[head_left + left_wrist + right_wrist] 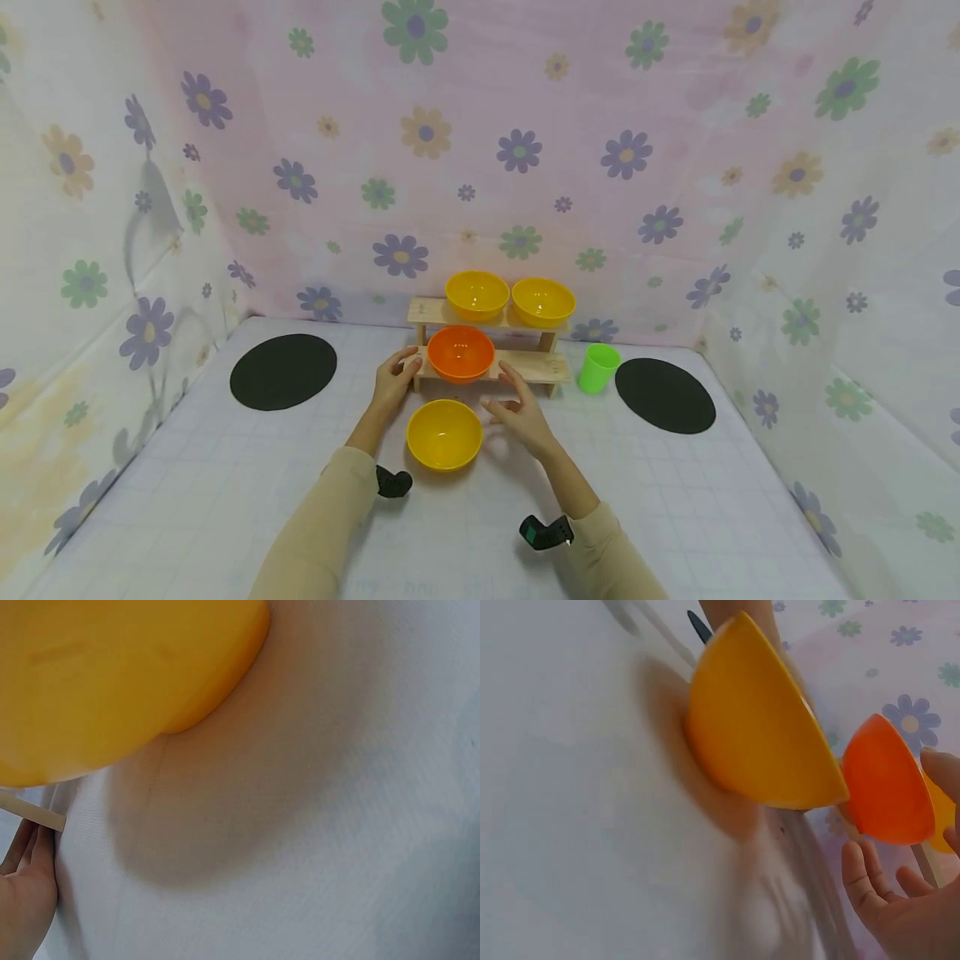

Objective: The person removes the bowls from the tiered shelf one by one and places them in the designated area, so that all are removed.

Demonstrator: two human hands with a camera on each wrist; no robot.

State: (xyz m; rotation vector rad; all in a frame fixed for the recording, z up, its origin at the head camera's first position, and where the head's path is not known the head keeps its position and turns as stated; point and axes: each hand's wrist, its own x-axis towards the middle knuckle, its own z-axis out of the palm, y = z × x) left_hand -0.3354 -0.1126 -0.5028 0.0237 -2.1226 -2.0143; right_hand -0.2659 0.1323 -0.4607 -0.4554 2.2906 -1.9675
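An orange bowl (461, 354) sits on the lower step of a two-step wooden stand (528, 367). My left hand (393, 382) is at the left end of that step, fingertips right at the wood, left of the orange bowl. In the left wrist view, the left hand's fingers (28, 851) extend fairly straight beside the plank end. My right hand (521, 419) is to the right and front of the orange bowl, fingers spread and holding nothing. A yellow bowl (445, 435) stands upright on the table between my forearms, in front of the stand.
Two more yellow bowls (477, 296) rest side by side on the upper step. A green cup (598, 368) stands right of the stand. Flat black ovals lie on the white table, one far left (283, 372), another at the right (665, 396). Flowered cloth walls surround the table.
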